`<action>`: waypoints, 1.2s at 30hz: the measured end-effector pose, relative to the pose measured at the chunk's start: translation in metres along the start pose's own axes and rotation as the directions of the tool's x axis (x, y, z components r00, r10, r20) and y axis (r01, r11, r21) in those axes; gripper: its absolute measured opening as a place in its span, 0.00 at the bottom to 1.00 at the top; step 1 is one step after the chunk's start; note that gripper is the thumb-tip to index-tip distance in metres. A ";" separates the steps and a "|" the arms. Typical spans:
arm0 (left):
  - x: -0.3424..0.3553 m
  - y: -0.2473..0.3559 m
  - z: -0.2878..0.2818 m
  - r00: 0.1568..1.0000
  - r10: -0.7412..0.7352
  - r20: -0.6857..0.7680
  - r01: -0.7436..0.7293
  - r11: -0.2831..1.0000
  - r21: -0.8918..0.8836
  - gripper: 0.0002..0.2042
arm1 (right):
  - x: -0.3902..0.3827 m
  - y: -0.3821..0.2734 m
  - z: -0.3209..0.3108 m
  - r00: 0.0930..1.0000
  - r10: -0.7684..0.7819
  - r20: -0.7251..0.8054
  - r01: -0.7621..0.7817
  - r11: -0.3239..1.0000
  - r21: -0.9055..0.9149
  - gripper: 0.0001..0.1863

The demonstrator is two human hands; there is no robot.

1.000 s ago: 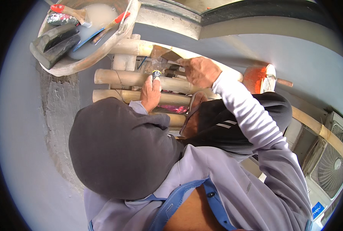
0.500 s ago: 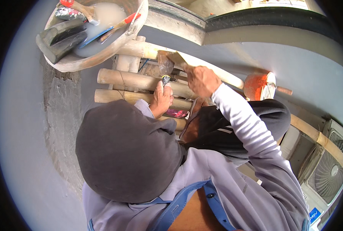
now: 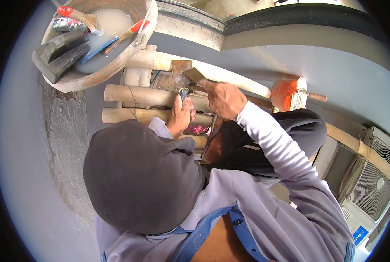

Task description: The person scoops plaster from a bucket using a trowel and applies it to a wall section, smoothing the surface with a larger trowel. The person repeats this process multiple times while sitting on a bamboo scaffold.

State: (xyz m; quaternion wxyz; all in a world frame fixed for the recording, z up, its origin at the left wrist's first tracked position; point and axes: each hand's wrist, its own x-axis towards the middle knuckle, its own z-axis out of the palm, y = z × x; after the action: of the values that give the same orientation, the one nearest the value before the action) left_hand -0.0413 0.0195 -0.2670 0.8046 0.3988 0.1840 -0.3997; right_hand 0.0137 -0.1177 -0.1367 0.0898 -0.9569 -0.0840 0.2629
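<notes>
My left hand (image 3: 181, 114) grips the dark handle of a putty knife (image 3: 181, 73), whose broad, stained blade points away from me over the bamboo poles. Closed round a second flat tool is my right hand (image 3: 224, 99); only its tan-brown rectangular blade (image 3: 195, 75) shows, so it looks like another scraper. That blade lies at the right edge of the putty knife's blade, overlapping it in view; contact I cannot tell. Both hands are above the bamboo poles (image 3: 147, 94), in front of my bent knees.
At upper left, a round bucket (image 3: 94, 81) holds cloudy water, red-handled brushes (image 3: 82, 18) and a blue-edged tool (image 3: 99, 50). A black trough-shaped piece (image 3: 60, 56) rests on its rim. An orange-stained pail (image 3: 287, 95) stands right; an outdoor fan unit (image 3: 374, 192) lies beyond.
My right hand has drawn its blade down toward me along the putty knife's blade. The left hand still holds the putty knife. The whole view has shifted slightly.
</notes>
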 end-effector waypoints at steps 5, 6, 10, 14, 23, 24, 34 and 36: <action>0.003 0.001 -0.003 0.999 0.005 -0.035 -0.004 1.000 0.016 0.06 | 0.008 -0.001 -0.007 0.997 0.033 0.074 -0.033 0.999 0.001 0.21; 0.000 0.001 -0.002 0.999 -0.021 -0.046 0.022 1.000 0.020 0.06 | -0.001 0.001 -0.005 0.994 0.053 0.101 -0.053 0.999 0.001 0.20; 0.002 -0.002 -0.002 0.998 0.038 -0.043 -0.037 0.999 0.041 0.06 | 0.030 0.015 -0.003 0.999 0.017 0.051 -0.013 0.996 -0.083 0.21; 0.000 0.003 -0.004 0.998 0.021 -0.063 -0.020 1.000 0.019 0.06 | -0.001 0.023 0.012 0.997 -0.077 0.014 0.077 0.996 -0.047 0.21; -0.001 0.006 -0.008 0.992 0.014 -0.123 -0.002 0.995 0.098 0.06 | -0.006 0.005 -0.003 0.995 0.071 0.067 -0.073 0.997 0.027 0.19; 0.000 0.004 -0.007 0.992 0.025 -0.122 -0.009 0.992 0.129 0.06 | -0.003 0.004 -0.007 0.992 0.088 0.085 -0.088 0.996 -0.004 0.19; 0.001 0.014 -0.011 0.995 0.038 -0.088 -0.028 0.994 0.107 0.05 | 0.015 0.004 -0.009 0.996 0.067 0.053 -0.066 0.997 -0.036 0.24; 0.000 0.015 -0.015 0.997 0.037 -0.075 -0.030 0.996 0.085 0.06 | 0.024 0.005 -0.010 0.997 0.028 0.079 -0.028 1.000 -0.001 0.23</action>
State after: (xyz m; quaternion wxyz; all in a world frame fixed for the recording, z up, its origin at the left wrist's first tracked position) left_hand -0.0297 0.0370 -0.2688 0.7861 0.4501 0.1909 -0.3780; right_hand 0.0396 -0.1191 -0.1406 0.0829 -0.9469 -0.0741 0.3016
